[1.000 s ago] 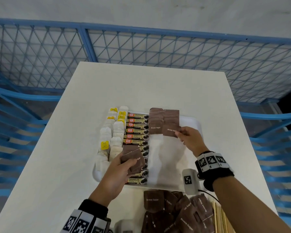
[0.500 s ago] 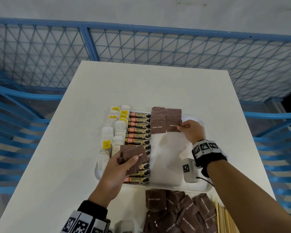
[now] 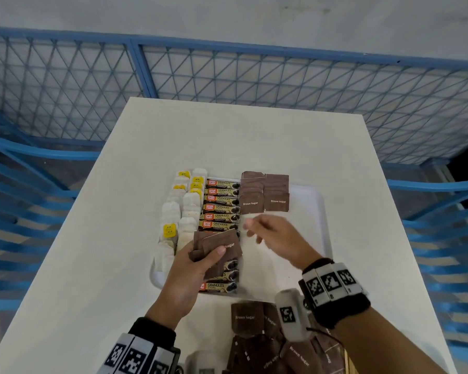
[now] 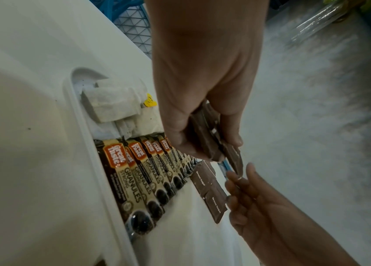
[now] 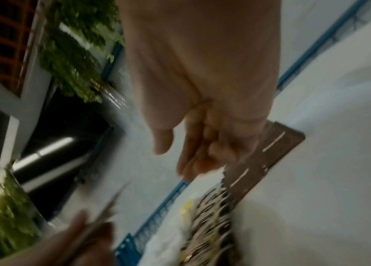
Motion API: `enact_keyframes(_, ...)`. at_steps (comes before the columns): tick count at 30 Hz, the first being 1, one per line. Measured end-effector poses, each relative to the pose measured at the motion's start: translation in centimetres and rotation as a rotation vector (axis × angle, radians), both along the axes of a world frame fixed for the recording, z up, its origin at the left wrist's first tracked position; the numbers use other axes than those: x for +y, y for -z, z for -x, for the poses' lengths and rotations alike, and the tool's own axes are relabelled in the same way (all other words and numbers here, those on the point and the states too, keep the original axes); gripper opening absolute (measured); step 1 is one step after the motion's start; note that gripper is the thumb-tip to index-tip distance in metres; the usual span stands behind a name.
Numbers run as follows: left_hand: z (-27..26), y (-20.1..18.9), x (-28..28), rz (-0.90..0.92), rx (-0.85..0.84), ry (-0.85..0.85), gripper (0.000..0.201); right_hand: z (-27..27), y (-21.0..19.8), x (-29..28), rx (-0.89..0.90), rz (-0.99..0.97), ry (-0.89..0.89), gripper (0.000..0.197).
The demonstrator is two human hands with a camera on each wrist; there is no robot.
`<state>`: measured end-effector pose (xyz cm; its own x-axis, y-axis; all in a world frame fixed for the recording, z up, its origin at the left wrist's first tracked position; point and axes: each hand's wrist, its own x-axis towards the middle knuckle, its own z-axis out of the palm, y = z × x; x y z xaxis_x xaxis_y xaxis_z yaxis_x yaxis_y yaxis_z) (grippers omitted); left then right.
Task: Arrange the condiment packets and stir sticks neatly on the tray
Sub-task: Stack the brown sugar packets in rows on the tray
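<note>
Having left a sugar packet [image 3: 278,201] at the tray's [image 3: 325,228] far end, the empty, loose-fingered right hand [image 3: 277,238] returns toward the stack [image 3: 216,249] pinched in the left hand [image 3: 185,276].

Right hand [image 3: 278,240] released placed brown sugar packet [image 3: 277,201], withdrew toward left hand's [image 3: 192,268] packet stack [image 3: 216,245]; fingers empty

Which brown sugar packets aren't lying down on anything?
The packets in the left hand: that small held stack is lifted above the tray; the others lie flat.
</note>
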<state>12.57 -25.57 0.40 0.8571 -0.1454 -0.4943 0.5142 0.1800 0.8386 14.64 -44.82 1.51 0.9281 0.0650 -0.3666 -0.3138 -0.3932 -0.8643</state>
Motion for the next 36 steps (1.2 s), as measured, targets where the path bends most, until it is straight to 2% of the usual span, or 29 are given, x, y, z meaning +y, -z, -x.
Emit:
enact_keyframes(2, 0.1, -0.1, -0.2, -0.005, -0.004, 0.014, 0.043, 1.2, -0.1, 1.0, 0.068, -0.141, -0.072, 0.021)
enact_keyframes(4, 0.1, -0.2, -0.3, 0.000, 0.005, 0.023, 0.037, 1.9, 0.3, 1.5, 0.081, -0.228, -0.082, 0.011)
enact_keyframes(8, 0.2, 0.2, -0.9, 0.041, 0.117, 0.022, 0.022, 2.3, 1.3, 1.0, 0.087, -0.277, -0.029, 0.008)
enact_keyframes(13, 0.0, 0.0, -1.6, 0.117, 0.203, 0.105, 0.031, 1.8, 2.1, -1.8, 0.091, -0.295, 0.086, 0.002)
enact_keyframes(20, -1.0, 0.0, -2.3, 0.071, 0.136, 0.118, 0.034, -1.3, 4.2, -6.6, -0.005, -0.105, 0.408, 0.003)
enact_keyframes(23, -1.0, 0.2, -2.2, 0.097, 0.110, 0.115, 0.035, -2.7, 5.0, -7.7, -0.009, -0.006, 0.434, 0.002)
enact_keyframes(31, -1.0, 0.2, -1.7, 0.133, 0.075, 0.093, 0.034, -4.7, 6.2, -8.3, 0.045, 0.256, 0.410, 0.020)
enact_keyframes(34, -1.0, 0.2, -1.6, 0.139, 0.068, 0.079, 0.033, -4.7, 6.0, -7.8, 0.040, 0.283, 0.431, 0.014)
enact_keyframes(36, -1.0, 0.2, -1.7, 0.138, 0.062, 0.071, 0.034, -4.5, 5.7, -7.3, 0.024, 0.258, 0.465, 0.020)
